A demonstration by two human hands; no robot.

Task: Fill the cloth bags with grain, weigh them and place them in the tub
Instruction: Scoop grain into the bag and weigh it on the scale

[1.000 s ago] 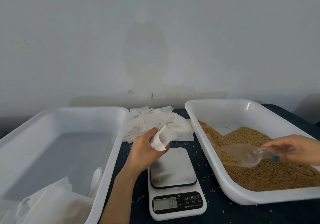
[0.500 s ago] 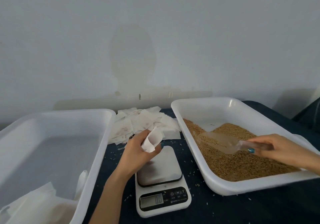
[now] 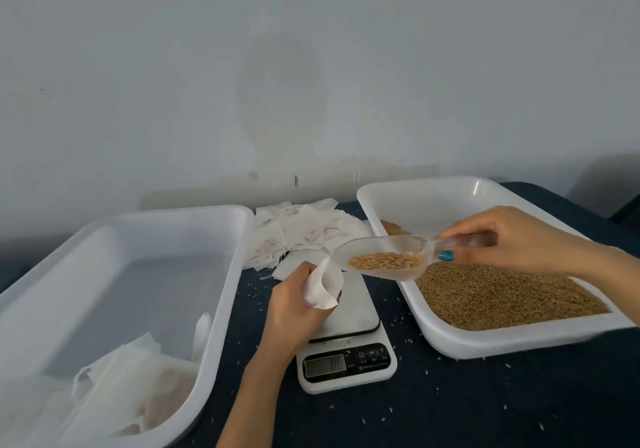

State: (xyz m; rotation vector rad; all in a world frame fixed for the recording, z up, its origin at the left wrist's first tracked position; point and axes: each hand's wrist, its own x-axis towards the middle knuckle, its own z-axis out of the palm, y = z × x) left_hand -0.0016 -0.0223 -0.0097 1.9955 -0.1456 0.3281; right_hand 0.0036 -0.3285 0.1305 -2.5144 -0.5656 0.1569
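While the left hand (image 3: 294, 309) curls round the cloth bag (image 3: 323, 288) at nine o'clock of the scoop (image 3: 370, 244), over the scale (image 3: 356, 312), the right hand (image 3: 512, 240), pinching that scoop, could tip grain (image 3: 386, 260) past the bag's narrow mouth.

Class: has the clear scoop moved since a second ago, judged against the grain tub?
Yes. The scoop, now loaded, has risen out of the grain and gone left across the rim of the grain tub, towards the cloth bag.
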